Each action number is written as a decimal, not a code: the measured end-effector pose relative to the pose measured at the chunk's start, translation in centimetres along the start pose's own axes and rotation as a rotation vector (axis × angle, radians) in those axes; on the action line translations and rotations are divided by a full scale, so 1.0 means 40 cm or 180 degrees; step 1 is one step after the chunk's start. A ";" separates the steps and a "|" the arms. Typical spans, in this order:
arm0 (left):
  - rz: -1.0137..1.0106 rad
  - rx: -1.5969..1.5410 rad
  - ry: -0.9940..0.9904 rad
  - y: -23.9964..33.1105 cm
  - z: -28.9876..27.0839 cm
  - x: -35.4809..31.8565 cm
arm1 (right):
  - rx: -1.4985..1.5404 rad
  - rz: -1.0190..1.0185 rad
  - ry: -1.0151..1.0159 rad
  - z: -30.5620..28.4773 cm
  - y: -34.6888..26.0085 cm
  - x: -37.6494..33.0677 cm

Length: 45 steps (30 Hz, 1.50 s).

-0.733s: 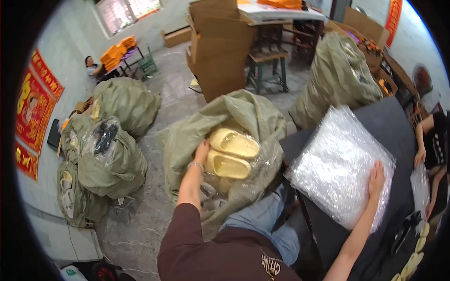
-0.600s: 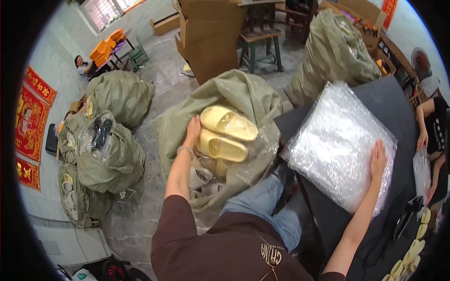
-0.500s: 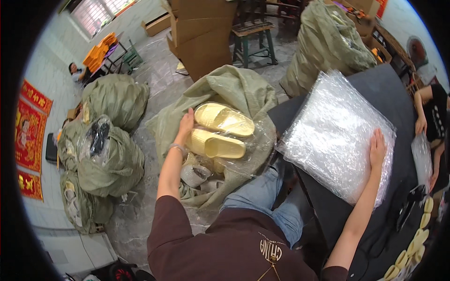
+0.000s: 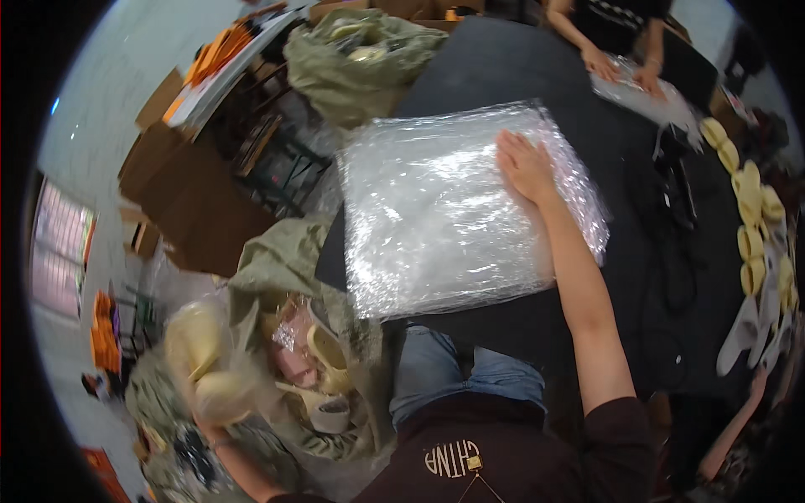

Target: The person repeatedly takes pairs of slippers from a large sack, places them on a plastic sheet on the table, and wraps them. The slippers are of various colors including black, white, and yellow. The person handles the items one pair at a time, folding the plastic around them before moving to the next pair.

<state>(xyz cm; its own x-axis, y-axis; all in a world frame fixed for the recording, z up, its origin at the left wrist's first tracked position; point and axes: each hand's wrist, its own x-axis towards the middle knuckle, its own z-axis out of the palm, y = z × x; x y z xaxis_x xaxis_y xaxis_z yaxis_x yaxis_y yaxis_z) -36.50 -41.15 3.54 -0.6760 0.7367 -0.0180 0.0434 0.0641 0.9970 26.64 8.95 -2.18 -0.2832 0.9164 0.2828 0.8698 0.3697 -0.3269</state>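
My left hand [image 4: 201, 409], blurred by motion, grips a pair of pale yellow slippers [image 4: 194, 339] in a clear bag, out to the left of an open green woven sack [image 4: 267, 261]. Its fingers are mostly hidden by the slippers. Inside the sack lie a pink slipper [image 4: 293, 339], a yellow slipper [image 4: 327, 350] and a greyish-white one [image 4: 329, 416]. My right hand [image 4: 527, 164] rests flat, palm down, on a broad stack of shiny clear plastic bags [image 4: 436, 218] on the dark table [image 4: 495, 63].
Across the table a person's hands [image 4: 625, 74] press on a clear plastic package [image 4: 646, 94]. Along the right edge are several yellow and grey slippers [image 4: 749, 243] and a black cord [image 4: 683, 277]. Another full sack [image 4: 335, 80], a cardboard box [image 4: 189, 197] and a stool [image 4: 281, 168] stand beyond.
The view has turned right. My left hand has carried the bagged yellow slippers off the sack toward the left, uncovering the slippers inside. My right hand stays on the plastic stack.
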 end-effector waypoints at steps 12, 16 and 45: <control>-0.0870 -0.2026 -0.2710 0.139 1.057 0.201 | 0.0181 0.0098 0.0089 -0.005 0.005 -0.008; -0.1025 -0.1410 -0.2420 0.088 1.274 0.199 | 0.0178 -0.0125 0.0171 -0.035 0.007 -0.025; 0.0534 0.0168 -0.0875 -0.010 1.336 0.110 | -0.0521 -0.2093 -0.1358 -0.297 -0.045 -0.020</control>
<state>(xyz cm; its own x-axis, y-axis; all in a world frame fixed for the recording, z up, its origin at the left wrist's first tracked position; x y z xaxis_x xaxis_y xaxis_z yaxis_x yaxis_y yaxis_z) -0.18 -1.97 -0.97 -0.4325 0.8937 0.1196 0.1802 -0.0442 0.9826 30.07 5.74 8.90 -0.8598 0.5105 -0.0086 0.5099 0.8576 -0.0674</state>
